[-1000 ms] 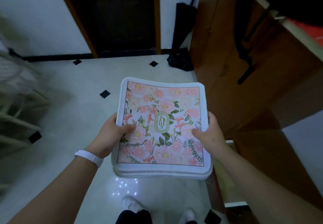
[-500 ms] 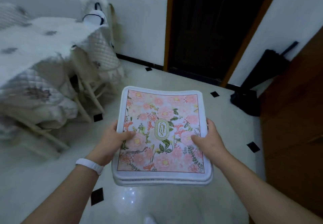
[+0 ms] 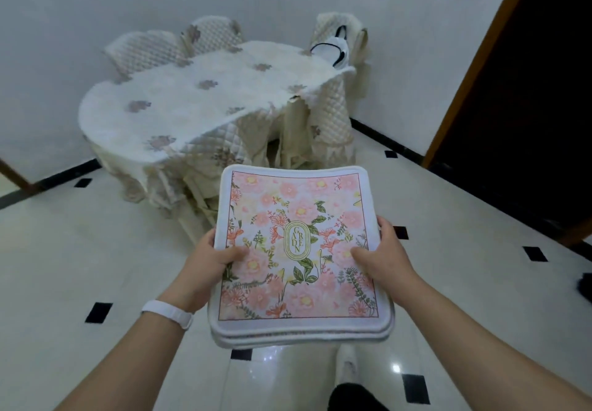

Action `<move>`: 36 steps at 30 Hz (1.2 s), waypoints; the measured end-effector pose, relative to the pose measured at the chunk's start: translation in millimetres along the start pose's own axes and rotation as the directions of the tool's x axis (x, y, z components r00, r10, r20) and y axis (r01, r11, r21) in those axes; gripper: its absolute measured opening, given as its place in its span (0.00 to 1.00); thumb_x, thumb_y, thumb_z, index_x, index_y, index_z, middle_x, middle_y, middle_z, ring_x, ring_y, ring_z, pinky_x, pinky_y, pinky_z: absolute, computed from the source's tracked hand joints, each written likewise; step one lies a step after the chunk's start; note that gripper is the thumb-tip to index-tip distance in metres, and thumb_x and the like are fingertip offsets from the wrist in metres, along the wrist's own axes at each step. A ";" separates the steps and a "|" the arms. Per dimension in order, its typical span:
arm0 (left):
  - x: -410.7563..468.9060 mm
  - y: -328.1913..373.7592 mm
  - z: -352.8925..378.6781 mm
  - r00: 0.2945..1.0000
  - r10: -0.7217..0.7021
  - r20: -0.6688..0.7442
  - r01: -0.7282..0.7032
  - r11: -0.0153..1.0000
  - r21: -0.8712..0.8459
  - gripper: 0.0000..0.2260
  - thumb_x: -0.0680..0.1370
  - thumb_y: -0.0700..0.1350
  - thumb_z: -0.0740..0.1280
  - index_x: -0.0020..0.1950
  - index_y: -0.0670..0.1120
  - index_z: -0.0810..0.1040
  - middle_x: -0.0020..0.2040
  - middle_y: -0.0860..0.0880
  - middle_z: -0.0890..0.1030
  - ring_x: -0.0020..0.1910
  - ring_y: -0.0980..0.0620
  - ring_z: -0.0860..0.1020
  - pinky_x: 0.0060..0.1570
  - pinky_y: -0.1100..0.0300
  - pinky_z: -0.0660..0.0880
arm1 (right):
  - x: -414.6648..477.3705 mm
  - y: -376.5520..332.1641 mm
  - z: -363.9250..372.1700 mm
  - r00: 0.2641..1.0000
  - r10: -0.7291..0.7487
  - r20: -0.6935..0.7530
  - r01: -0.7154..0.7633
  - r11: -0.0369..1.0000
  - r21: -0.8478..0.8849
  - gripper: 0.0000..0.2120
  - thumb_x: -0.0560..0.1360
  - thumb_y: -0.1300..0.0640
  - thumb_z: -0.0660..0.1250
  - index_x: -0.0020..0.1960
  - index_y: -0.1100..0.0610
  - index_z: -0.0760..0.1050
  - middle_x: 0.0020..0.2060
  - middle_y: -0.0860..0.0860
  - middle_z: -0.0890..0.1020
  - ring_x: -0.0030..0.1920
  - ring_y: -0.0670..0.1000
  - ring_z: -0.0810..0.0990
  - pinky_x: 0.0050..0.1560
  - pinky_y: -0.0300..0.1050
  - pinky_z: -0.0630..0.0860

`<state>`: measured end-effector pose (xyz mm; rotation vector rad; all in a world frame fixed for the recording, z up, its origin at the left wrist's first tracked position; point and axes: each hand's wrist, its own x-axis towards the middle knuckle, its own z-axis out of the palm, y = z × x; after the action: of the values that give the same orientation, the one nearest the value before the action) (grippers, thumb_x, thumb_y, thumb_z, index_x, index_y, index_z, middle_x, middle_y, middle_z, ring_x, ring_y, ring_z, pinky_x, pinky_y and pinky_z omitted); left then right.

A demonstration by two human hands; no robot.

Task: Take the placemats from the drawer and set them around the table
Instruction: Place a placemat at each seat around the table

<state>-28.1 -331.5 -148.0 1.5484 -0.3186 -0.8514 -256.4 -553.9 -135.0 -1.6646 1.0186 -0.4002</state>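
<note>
We carry the mats [image 3: 298, 250] as one flat stack. Left hand [image 3: 205, 263] & right hand [image 3: 384, 256] each pinch a side edge in their grip, thumbs on top, prob. so none slip. The tabletop [image 3: 198, 96] is far-left, well apart.

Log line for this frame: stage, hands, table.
stage: placemats stacked in hands, none placed yet | left hand: grips left edge | right hand: grips right edge | table: ahead, cloth-covered
</note>
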 end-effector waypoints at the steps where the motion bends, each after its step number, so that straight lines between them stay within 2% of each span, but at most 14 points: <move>1: 6.3 0.0 -5.8 0.999 -0.016 -0.028 0.015 1.000 -0.014 0.16 0.73 0.34 0.73 0.59 0.44 0.78 0.51 0.41 0.86 0.47 0.37 0.85 0.40 0.49 0.83 | 13.6 -4.1 7.6 1.000 -0.004 0.023 0.005 1.000 -0.009 0.30 0.70 0.62 0.70 0.63 0.42 0.62 0.48 0.42 0.80 0.44 0.46 0.82 0.39 0.43 0.79; 5: 41.2 3.0 -22.3 0.989 -0.052 -0.139 0.047 0.998 -0.036 0.15 0.74 0.35 0.73 0.59 0.43 0.78 0.50 0.41 0.86 0.46 0.39 0.85 0.38 0.52 0.82 | 76.3 -16.1 35.2 0.993 -0.006 0.114 0.009 1.000 -0.029 0.29 0.70 0.62 0.70 0.64 0.44 0.64 0.49 0.44 0.81 0.45 0.48 0.83 0.45 0.51 0.82; 12: 127.3 46.1 -41.4 0.953 -0.096 -0.287 0.074 0.993 -0.087 0.16 0.74 0.35 0.72 0.60 0.42 0.77 0.50 0.40 0.86 0.46 0.37 0.85 0.38 0.50 0.82 | 208.6 -68.9 75.9 0.958 -0.018 0.288 0.032 0.998 -0.045 0.31 0.70 0.61 0.71 0.66 0.43 0.62 0.51 0.45 0.79 0.47 0.50 0.82 0.45 0.52 0.82; 18: 165.7 74.4 -90.0 0.892 -0.092 -0.442 0.031 0.989 -0.144 0.15 0.74 0.37 0.73 0.60 0.44 0.77 0.49 0.39 0.86 0.45 0.35 0.85 0.38 0.48 0.82 | 293.1 -132.5 134.2 0.868 -0.090 0.488 0.105 0.994 -0.005 0.31 0.71 0.64 0.70 0.66 0.43 0.61 0.53 0.47 0.79 0.47 0.50 0.83 0.43 0.50 0.83; 22: 162.8 88.8 -142.3 0.830 -0.095 -0.550 0.000 0.986 -0.170 0.16 0.74 0.37 0.73 0.59 0.44 0.76 0.49 0.37 0.85 0.46 0.34 0.84 0.42 0.43 0.82 | 313.2 -171.6 196.6 0.774 -0.108 0.624 0.138 0.990 -0.001 0.32 0.72 0.62 0.69 0.67 0.40 0.60 0.52 0.46 0.80 0.43 0.47 0.85 0.37 0.44 0.83; 25: 159.3 95.7 -189.6 0.780 -0.092 -0.619 -0.019 0.985 -0.170 0.14 0.75 0.36 0.72 0.59 0.44 0.76 0.49 0.38 0.86 0.45 0.34 0.84 0.42 0.44 0.82 | 319.4 -201.7 256.3 0.708 -0.105 0.699 0.148 0.989 0.000 0.31 0.72 0.64 0.69 0.64 0.37 0.60 0.51 0.47 0.81 0.41 0.48 0.86 0.37 0.47 0.83; 29: 157.0 98.8 -246.6 0.734 -0.095 -0.672 -0.053 0.979 -0.196 0.15 0.75 0.36 0.72 0.60 0.45 0.76 0.50 0.38 0.86 0.46 0.34 0.84 0.44 0.42 0.82 | 324.2 -229.3 328.4 0.689 -0.114 0.715 0.183 0.983 -0.020 0.30 0.72 0.64 0.68 0.67 0.43 0.62 0.52 0.49 0.82 0.42 0.52 0.86 0.40 0.53 0.84; 33: 159.9 88.2 -332.6 0.703 -0.132 -0.699 -0.069 0.965 -0.252 0.17 0.75 0.36 0.73 0.61 0.45 0.75 0.50 0.39 0.86 0.47 0.34 0.84 0.47 0.39 0.82 | 318.1 -255.0 419.0 0.668 -0.126 0.733 0.215 0.976 -0.028 0.31 0.72 0.64 0.68 0.69 0.44 0.61 0.50 0.47 0.82 0.38 0.48 0.86 0.35 0.46 0.82; 36: 163.8 86.5 -401.1 0.697 -0.161 -0.699 -0.062 0.957 -0.283 0.14 0.76 0.36 0.71 0.60 0.44 0.76 0.49 0.39 0.86 0.46 0.35 0.85 0.45 0.41 0.82 | 308.6 -280.5 486.4 0.662 -0.110 0.741 0.225 0.973 -0.056 0.32 0.72 0.64 0.68 0.70 0.44 0.61 0.50 0.50 0.82 0.38 0.51 0.86 0.35 0.48 0.82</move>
<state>378.1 -157.9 -140.9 1.4913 0.4164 -0.2496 380.5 -484.4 -122.8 -1.8155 0.2777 0.2506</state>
